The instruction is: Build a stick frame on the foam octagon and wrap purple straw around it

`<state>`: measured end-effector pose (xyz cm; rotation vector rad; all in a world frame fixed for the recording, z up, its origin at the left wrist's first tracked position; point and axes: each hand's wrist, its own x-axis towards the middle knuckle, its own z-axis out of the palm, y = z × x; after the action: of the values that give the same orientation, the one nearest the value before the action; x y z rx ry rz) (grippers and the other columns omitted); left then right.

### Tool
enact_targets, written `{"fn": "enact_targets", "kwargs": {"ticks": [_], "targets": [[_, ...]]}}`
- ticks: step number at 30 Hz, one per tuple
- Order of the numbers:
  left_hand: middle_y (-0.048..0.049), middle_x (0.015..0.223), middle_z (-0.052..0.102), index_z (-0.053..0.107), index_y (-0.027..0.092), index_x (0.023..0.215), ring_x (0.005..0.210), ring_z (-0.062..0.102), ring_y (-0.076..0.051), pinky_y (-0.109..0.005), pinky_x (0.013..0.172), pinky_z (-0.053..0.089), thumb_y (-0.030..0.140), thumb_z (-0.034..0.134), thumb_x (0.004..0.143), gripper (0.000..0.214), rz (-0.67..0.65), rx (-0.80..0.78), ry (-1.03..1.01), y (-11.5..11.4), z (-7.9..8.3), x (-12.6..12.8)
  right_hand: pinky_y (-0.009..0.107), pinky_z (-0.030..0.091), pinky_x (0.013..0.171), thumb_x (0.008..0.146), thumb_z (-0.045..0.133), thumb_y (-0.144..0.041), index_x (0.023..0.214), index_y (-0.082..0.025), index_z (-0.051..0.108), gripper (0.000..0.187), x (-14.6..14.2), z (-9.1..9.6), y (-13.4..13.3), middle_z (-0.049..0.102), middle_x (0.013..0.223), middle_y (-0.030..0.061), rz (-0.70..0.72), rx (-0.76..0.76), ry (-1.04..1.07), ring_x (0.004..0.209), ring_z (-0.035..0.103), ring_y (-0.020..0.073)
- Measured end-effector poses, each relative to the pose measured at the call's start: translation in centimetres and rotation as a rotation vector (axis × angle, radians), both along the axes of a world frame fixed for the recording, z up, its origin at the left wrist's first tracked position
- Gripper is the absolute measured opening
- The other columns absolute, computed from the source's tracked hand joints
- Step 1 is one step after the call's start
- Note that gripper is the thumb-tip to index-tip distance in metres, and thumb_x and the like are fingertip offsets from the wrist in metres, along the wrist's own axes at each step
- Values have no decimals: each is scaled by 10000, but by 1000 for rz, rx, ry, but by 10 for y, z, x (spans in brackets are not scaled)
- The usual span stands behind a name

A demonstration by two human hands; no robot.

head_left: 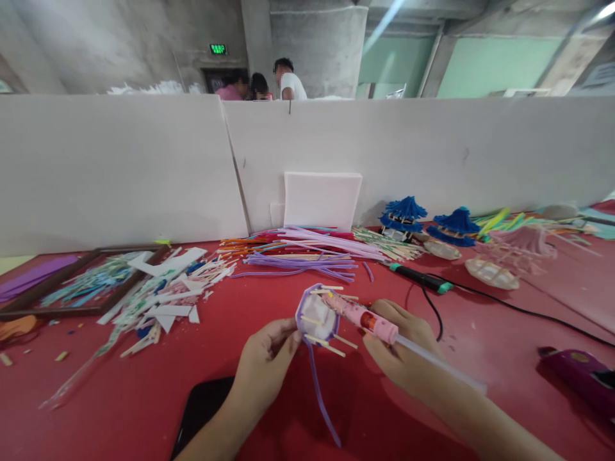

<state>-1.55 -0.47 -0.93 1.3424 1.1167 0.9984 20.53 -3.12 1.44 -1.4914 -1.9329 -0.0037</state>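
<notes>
Between thumb and fingers, my left hand (pixel 270 355) grips the edge of a small white polygonal craft base (pixel 316 318). Purple pipe cleaner runs round its rim, and several pale wooden sticks stand out from it. A loose purple pipe cleaner tail (pixel 319 397) hangs down towards me. My right hand (pixel 401 339) is closed round a pink hot glue gun (pixel 362 317), with a long translucent glue stick (pixel 439 363) coming out of its back end. The gun's tip is at the far right part of the base's rim; whether it touches cannot be made out.
Bundles of purple pipe cleaners (pixel 300 261) lie behind my hands. Left are paper and stick scraps (pixel 168 294) and a brown frame (pixel 91 310); a black phone (pixel 199 410) is near me. Right are a black-and-green tool (pixel 420 278), blue-roofed models (pixel 403 214) and a magenta tool (pixel 579 378).
</notes>
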Motion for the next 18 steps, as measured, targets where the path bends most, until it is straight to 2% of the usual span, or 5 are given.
{"fn": "enact_targets", "kwargs": {"ticks": [7, 11, 14, 18], "targets": [[-68, 968, 751, 697, 186, 977, 889, 687, -209, -294, 829, 516, 340, 632, 773, 264, -2, -12, -30, 0, 0, 1, 233, 324, 475, 744, 410, -165, 733, -202, 494, 93, 1, -2, 2, 578, 651, 28, -24, 28, -48, 530, 532, 155], [-53, 941, 757, 706, 193, 973, 876, 690, -210, -288, 798, 522, 329, 646, 763, 257, 14, -51, -45, 0, 3, 0, 228, 327, 467, 753, 434, -184, 722, -203, 508, 82, 2, 0, 3, 591, 664, 28, -34, -10, -48, 524, 531, 147], [-48, 888, 763, 725, 180, 923, 855, 687, -199, -256, 774, 516, 304, 706, 707, 250, 78, -114, -133, 3, 4, -2, 226, 359, 492, 740, 446, -173, 735, -202, 523, 83, 2, 0, 3, 601, 663, 23, -5, -23, 21, 541, 542, 145], [-61, 810, 759, 721, 149, 890, 719, 684, -177, -240, 654, 530, 296, 748, 652, 282, 171, -207, -228, 7, -1, -3, 225, 389, 489, 754, 414, -181, 764, -196, 546, 133, 3, -4, 5, 587, 620, 4, 11, -85, 217, 518, 533, 141]]}}
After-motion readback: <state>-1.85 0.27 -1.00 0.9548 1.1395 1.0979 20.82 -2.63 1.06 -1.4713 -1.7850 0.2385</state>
